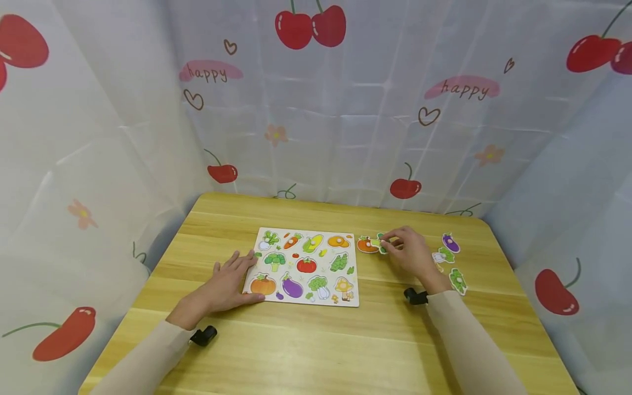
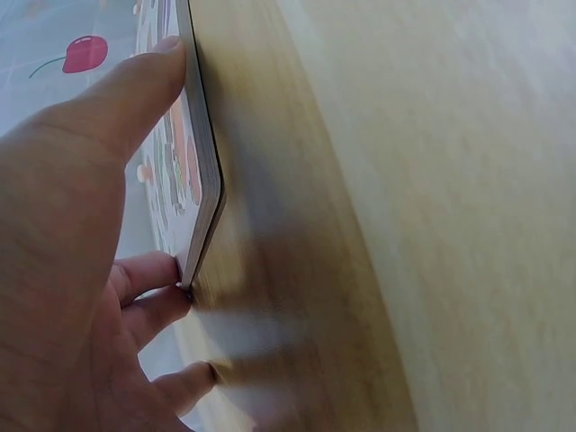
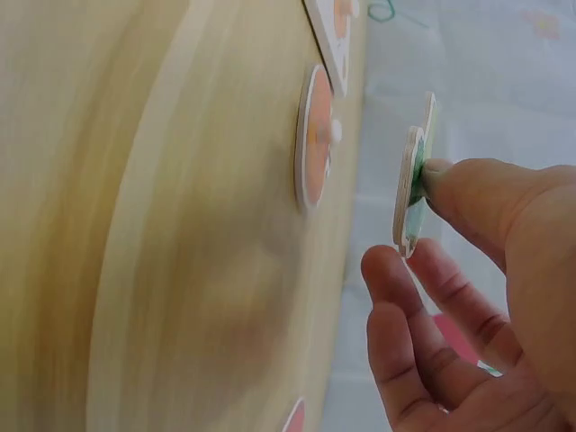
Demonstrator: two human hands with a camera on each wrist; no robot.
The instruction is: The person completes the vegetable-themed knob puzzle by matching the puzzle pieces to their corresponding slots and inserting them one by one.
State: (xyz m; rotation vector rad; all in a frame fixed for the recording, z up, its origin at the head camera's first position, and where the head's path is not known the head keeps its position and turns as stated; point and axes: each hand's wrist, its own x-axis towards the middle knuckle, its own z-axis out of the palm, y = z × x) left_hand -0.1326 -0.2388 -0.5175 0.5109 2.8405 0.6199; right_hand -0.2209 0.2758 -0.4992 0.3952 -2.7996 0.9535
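A flat puzzle board point(image 1: 306, 266) printed with vegetables lies on the table. My left hand point(image 1: 228, 284) rests at its left end; in the left wrist view the thumb point(image 2: 148, 85) presses over one edge and fingertips touch the side near a corner. To the board's right, my right hand point(image 1: 407, 251) pinches a broccoli piece point(image 1: 375, 243) with a light stem and dark green top, partly covered by the fingers. In the right wrist view this piece point(image 3: 414, 193) is held edge-on above the table. Near it lies an orange pumpkin piece point(image 1: 365, 245) with a knob.
Further right on the table point(image 1: 316, 345) lie an eggplant piece point(image 1: 450, 242), a bok choy piece point(image 1: 444, 254) and a leafy green piece point(image 1: 458, 281). Another small piece point(image 1: 438, 267) is mostly hidden by the right hand. A cherry-printed curtain point(image 1: 316, 137) surrounds the table's back and sides.
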